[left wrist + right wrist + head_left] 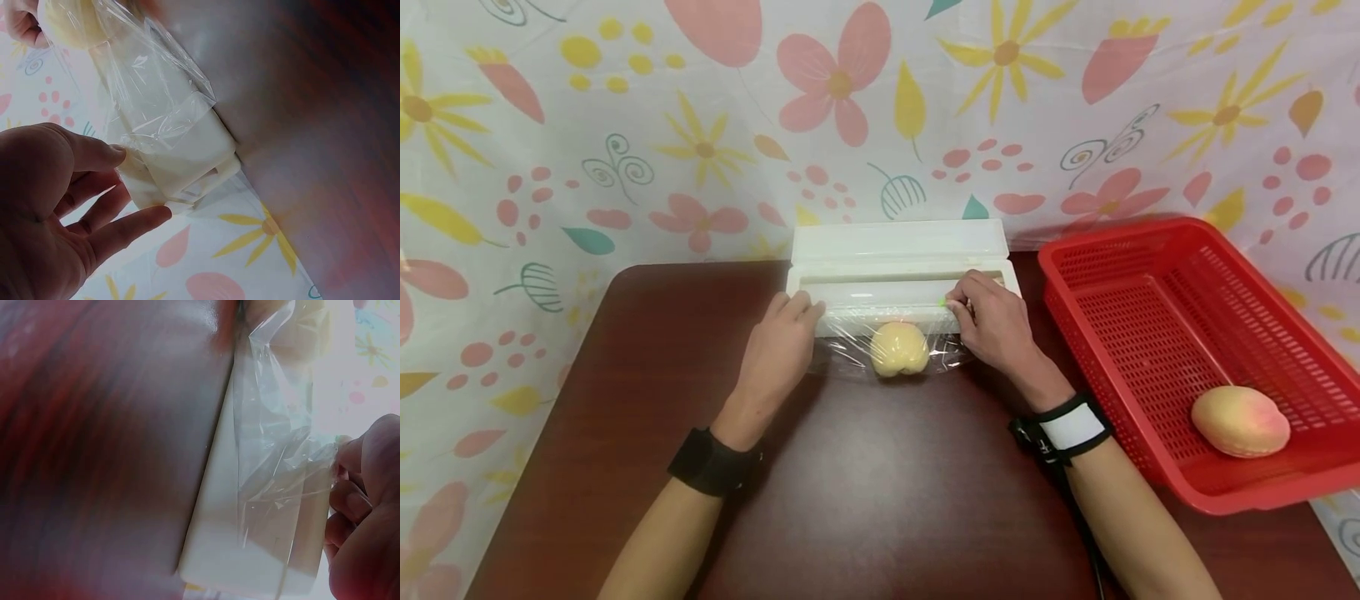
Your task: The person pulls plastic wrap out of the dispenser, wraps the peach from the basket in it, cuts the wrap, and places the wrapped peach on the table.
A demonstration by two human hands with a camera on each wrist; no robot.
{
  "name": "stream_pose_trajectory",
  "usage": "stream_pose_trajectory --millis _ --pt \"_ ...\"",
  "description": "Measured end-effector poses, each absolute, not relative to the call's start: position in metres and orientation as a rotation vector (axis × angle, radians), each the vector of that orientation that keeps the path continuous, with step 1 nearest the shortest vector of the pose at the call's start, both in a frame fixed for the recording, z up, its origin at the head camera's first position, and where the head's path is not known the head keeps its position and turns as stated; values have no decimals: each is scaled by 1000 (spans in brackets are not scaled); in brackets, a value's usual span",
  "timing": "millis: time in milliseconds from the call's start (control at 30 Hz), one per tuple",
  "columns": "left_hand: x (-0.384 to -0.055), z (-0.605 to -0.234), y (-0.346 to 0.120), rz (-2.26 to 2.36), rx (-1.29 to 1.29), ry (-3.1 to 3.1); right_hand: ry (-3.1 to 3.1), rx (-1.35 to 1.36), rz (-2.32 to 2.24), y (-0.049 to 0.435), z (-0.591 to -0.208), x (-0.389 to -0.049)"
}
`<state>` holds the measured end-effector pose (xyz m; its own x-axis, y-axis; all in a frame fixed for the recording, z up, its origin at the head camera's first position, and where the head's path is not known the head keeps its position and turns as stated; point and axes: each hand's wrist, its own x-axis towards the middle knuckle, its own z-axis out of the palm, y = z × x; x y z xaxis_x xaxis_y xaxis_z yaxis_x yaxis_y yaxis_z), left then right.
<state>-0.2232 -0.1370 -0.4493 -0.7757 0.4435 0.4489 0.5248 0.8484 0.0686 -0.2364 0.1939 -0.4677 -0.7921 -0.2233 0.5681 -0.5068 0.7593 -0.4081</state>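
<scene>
A white cling film box (899, 242) lies at the back of the table, its lid raised and the film roll (872, 293) inside. Clear cling film (842, 350) stretches over its front edge and covers a pale yellow apple (898, 348). At the box's left end, my left hand (778, 346) grips the edge, thumb on one side and fingers on the other. Towards the right end, my right hand (997, 323) pinches a small bright green slide cutter (944, 302) at the film's edge. In the right wrist view its fingers are curled there, partly hiding the cutter.
A red plastic basket (1150, 467) stands on the right, with a yellow-pink mango-like fruit (1240, 421) inside. Dark brown table surface (865, 500) lies between my forearms. A flower-patterned sheet (700, 167) hangs close behind the box.
</scene>
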Motion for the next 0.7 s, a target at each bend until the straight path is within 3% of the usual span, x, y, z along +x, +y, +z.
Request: stream_pose_trajectory --millis 700 --pt "-223 -450 -136 -247 -703 -2598 -2446 555 790 189 -470 -238"
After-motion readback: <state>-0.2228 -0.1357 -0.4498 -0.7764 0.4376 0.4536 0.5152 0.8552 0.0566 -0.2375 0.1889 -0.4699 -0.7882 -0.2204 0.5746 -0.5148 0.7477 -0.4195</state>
